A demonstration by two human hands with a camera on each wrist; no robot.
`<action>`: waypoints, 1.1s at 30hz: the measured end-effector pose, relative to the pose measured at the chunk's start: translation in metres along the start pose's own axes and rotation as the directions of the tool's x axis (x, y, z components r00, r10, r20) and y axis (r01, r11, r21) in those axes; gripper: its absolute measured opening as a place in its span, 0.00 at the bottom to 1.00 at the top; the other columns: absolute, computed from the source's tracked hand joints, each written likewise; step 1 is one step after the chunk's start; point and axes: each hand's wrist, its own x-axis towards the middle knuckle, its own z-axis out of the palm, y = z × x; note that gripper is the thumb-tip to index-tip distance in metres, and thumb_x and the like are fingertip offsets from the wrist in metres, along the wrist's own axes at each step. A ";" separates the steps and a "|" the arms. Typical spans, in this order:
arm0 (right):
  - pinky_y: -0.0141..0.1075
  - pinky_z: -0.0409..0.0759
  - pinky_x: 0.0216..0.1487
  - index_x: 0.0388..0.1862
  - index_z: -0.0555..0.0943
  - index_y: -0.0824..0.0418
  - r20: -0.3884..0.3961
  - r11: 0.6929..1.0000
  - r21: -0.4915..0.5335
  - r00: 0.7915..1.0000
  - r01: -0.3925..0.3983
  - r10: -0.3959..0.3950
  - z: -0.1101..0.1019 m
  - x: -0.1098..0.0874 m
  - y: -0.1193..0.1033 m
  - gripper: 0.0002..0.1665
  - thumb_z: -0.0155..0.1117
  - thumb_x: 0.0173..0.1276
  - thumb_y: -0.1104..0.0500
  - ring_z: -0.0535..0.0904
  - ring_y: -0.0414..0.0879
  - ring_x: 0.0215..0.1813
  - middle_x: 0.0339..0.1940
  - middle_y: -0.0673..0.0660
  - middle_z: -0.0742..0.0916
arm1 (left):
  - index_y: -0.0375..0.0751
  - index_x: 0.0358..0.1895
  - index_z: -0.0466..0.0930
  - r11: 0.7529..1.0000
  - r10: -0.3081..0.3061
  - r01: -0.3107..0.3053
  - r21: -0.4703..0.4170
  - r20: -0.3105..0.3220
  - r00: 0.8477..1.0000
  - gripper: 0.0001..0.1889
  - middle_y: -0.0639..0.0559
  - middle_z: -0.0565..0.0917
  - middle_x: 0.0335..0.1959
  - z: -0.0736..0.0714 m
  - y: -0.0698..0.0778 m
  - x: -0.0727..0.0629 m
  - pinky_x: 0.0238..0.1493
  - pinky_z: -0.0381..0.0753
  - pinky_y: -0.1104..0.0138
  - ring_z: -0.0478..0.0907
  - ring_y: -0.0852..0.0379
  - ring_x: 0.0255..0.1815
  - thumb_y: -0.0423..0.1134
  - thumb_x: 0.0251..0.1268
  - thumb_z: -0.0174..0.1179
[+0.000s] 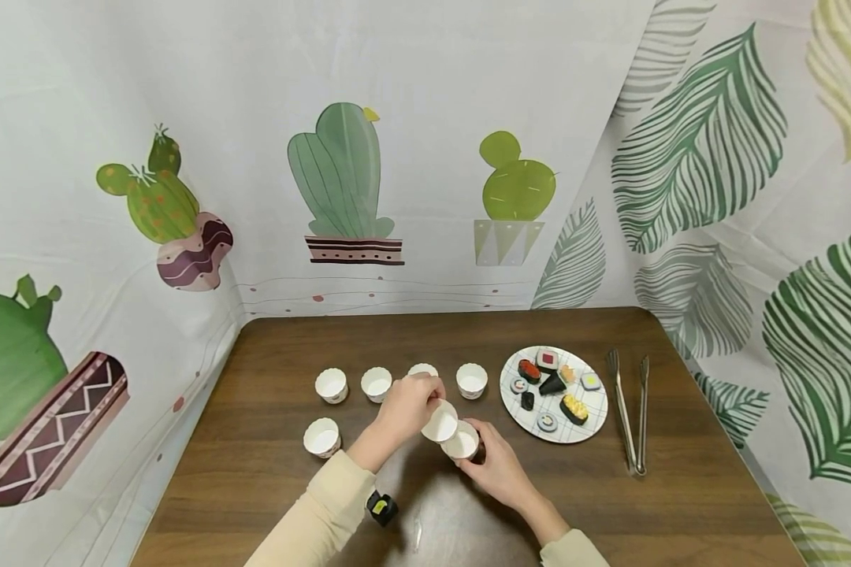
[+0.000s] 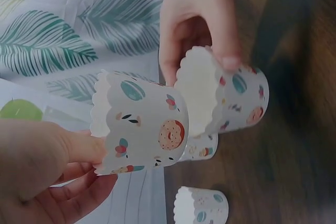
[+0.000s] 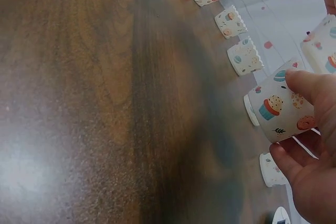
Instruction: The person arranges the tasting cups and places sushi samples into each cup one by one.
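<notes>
My left hand [image 1: 407,405] pinches a white paper baking cup [image 2: 144,124] by its scalloped rim. Printed sweets, a doughnut among them, decorate that cup's side. In the head view it is tilted, its mouth facing up, overlapping a second baking cup [image 1: 461,441]. My right hand [image 1: 499,468] holds this second cup round its side, thumb near the rim. From the right wrist, the second cup [image 3: 278,103] shows a cupcake print between thumb and fingers. In the left wrist view the first cup's base is right at the mouth of the second.
Several matching cups stand on the brown table [image 1: 255,488], including one at far left [image 1: 331,386] and another [image 1: 472,380] near the plate. The round plate [image 1: 589,425] carries assorted sushi pieces. Metal tongs [image 1: 641,417] lie to its right. A small black item [image 1: 381,508] shows beside my left sleeve.
</notes>
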 end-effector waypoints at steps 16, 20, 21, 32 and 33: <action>0.37 0.77 0.45 0.54 0.72 0.61 -0.048 0.998 -0.059 0.999 0.022 -0.025 -0.004 -0.007 0.008 0.38 0.76 0.41 0.66 0.78 0.45 0.45 0.45 0.51 0.80 | 0.49 0.18 0.75 0.996 -0.091 0.091 0.009 -0.014 0.996 0.11 0.59 0.73 0.18 -0.001 -0.032 -0.019 0.21 0.67 0.71 0.68 0.63 0.20 0.27 0.40 0.65; 0.37 0.76 0.45 0.54 0.73 0.61 -0.038 0.998 -0.058 0.999 0.006 -0.009 -0.005 -0.008 0.009 0.38 0.76 0.41 0.66 0.77 0.43 0.45 0.44 0.50 0.79 | 0.49 0.18 0.76 0.989 -0.145 0.145 0.026 0.011 0.989 0.11 0.60 0.74 0.18 0.002 -0.044 -0.027 0.21 0.68 0.70 0.69 0.63 0.20 0.28 0.41 0.66; 0.37 0.77 0.45 0.54 0.73 0.61 -0.036 0.999 -0.054 0.999 0.000 -0.002 -0.005 -0.009 0.009 0.38 0.76 0.42 0.66 0.77 0.43 0.45 0.44 0.50 0.79 | 0.50 0.18 0.76 0.987 -0.157 0.157 0.034 0.015 0.987 0.11 0.60 0.74 0.18 0.003 -0.047 -0.029 0.21 0.68 0.69 0.69 0.63 0.20 0.29 0.41 0.67; 0.37 0.77 0.46 0.54 0.73 0.61 -0.031 0.999 -0.030 0.999 -0.029 0.028 -0.006 -0.009 0.008 0.37 0.76 0.42 0.66 0.77 0.43 0.45 0.45 0.50 0.79 | 0.49 0.18 0.76 0.967 -0.250 0.249 0.059 0.024 0.968 0.11 0.59 0.74 0.18 0.015 -0.073 -0.041 0.19 0.68 0.67 0.70 0.60 0.19 0.29 0.40 0.66; 0.37 0.77 0.46 0.54 0.73 0.61 -0.033 0.999 -0.032 0.999 -0.028 0.027 -0.006 -0.009 0.008 0.37 0.76 0.42 0.66 0.77 0.43 0.45 0.45 0.50 0.79 | 0.49 0.17 0.75 0.966 -0.250 0.248 0.066 0.023 0.968 0.11 0.59 0.73 0.17 0.017 -0.076 -0.042 0.19 0.67 0.67 0.70 0.60 0.19 0.29 0.40 0.66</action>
